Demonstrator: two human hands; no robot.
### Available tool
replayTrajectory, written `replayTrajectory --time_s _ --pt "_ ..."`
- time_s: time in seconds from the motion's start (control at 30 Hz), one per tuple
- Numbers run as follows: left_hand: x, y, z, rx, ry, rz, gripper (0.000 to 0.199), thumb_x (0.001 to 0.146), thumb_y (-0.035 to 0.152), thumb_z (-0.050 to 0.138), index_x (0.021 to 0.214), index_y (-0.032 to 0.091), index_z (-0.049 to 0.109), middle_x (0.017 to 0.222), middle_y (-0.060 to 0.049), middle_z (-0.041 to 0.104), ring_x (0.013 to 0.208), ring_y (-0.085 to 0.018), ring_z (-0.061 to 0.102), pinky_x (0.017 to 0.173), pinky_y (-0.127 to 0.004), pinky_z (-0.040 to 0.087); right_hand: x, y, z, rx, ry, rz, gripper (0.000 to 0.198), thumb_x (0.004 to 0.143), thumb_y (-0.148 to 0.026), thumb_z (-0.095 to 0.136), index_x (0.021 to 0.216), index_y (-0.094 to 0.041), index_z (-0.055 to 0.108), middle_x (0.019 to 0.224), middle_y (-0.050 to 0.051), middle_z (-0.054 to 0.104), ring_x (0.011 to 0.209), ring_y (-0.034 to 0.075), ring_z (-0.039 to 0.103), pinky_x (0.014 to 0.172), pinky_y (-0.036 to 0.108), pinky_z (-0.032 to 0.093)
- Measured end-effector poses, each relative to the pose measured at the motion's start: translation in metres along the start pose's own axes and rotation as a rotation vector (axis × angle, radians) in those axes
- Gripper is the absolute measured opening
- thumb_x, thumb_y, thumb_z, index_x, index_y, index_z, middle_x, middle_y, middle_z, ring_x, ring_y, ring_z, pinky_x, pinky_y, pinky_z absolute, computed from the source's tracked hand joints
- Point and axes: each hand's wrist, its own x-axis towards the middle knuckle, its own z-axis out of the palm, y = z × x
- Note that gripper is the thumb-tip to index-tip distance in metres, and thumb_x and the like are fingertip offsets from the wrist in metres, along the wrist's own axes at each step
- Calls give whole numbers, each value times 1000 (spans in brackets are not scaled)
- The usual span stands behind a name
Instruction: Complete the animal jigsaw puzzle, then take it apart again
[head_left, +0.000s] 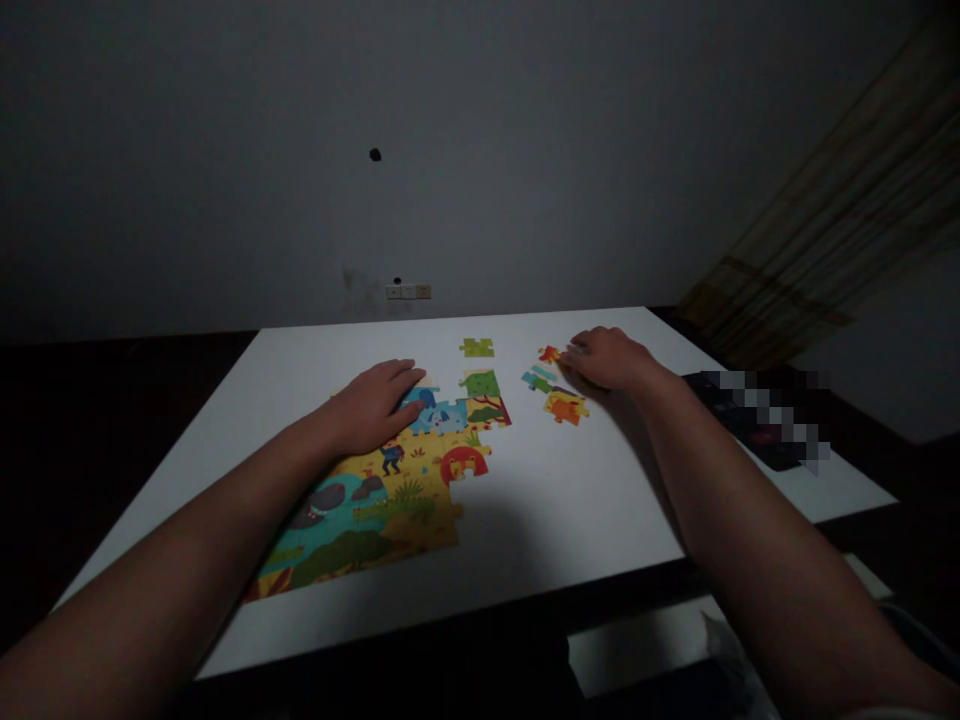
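A partly joined jigsaw puzzle (420,490) with animals, a pond and trees lies on the white table. My left hand (379,405) rests flat on its upper left part, fingers spread, covering some of the picture. On the right, my right hand (611,358) is low over a small group of loose pieces. Its fingertips are closed on the edge of a red and orange puzzle piece (550,355). Nearer me lie a blue and green piece (538,380) and an orange and yellow piece (566,407). A lone green piece (478,347) sits beyond the puzzle's top edge.
The white table (570,520) ends in a front edge close to me. A dark object (739,415), partly pixelated, lies at its right side. Behind stands a grey wall with sockets (409,292). Below the front edge a pale box-like surface (637,645) shows.
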Motion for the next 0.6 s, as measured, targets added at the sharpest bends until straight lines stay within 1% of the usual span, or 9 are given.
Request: replayTrajectory --time_s 0.07,0.13,0.23,0.3,0.37,0.43,0.47,0.53,0.6 --pt "-1 11 -7 19 26 56 71 120 63 45 173 19 62 186 -23 54 173 -44 51 146 -66 39 0 6 2 -28 -51 -9 33 98 -55 85 100 -23 94 109 23 88 108 43 82 98 56 64" --pt "-1 28 -11 11 39 119 66 122 59 46 175 22 60 191 -19 49 177 -42 48 148 -64 37 0 5 4 -63 -61 -25 36 96 -59 87 102 -24 94 108 22 88 105 41 81 96 54 66" --pt "-1 54 -7 -53 -29 220 69 123 60 46 184 27 49 200 -13 35 184 -38 37 150 -60 34 3 -4 4 -110 -104 -35 43 100 -58 84 118 -20 93 129 26 86 115 43 80 100 54 65" --pt "2 68 0 -73 -125 257 73 124 63 47 188 29 40 201 -11 30 187 -37 28 151 -60 31 5 -11 3 -96 -158 -41 42 104 -50 81 125 -16 91 139 29 84 123 44 79 106 53 64" --pt "5 75 7 -74 -201 253 76 124 65 46 190 31 34 201 -11 31 188 -36 28 152 -62 29 7 -17 2 -48 -197 -33 35 104 -39 80 126 -14 90 140 28 84 125 43 79 111 51 62" --pt "8 78 10 -72 -223 245 76 123 66 46 191 32 33 199 -11 35 186 -36 32 152 -61 29 8 -21 2 23 -218 -8 30 102 -30 81 127 -16 90 139 25 85 124 40 80 113 49 61" --pt "9 78 10 -74 -216 248 76 123 66 47 190 33 34 199 -11 37 185 -35 35 151 -61 31 7 -22 3 59 -221 6 31 99 -26 81 128 -17 89 139 23 85 124 39 80 114 48 61" --pt "11 77 9 -82 -197 258 76 121 65 51 189 32 38 197 -12 41 183 -35 40 150 -58 35 4 -23 3 128 -217 31 39 94 -18 82 133 -18 86 140 21 85 121 36 80 110 45 61" --pt "11 76 8 -89 -190 262 76 120 63 54 187 29 42 195 -15 43 181 -37 43 148 -59 37 1 -23 3 189 -211 56 50 91 -14 82 141 -17 82 139 20 85 115 34 81 102 41 63"
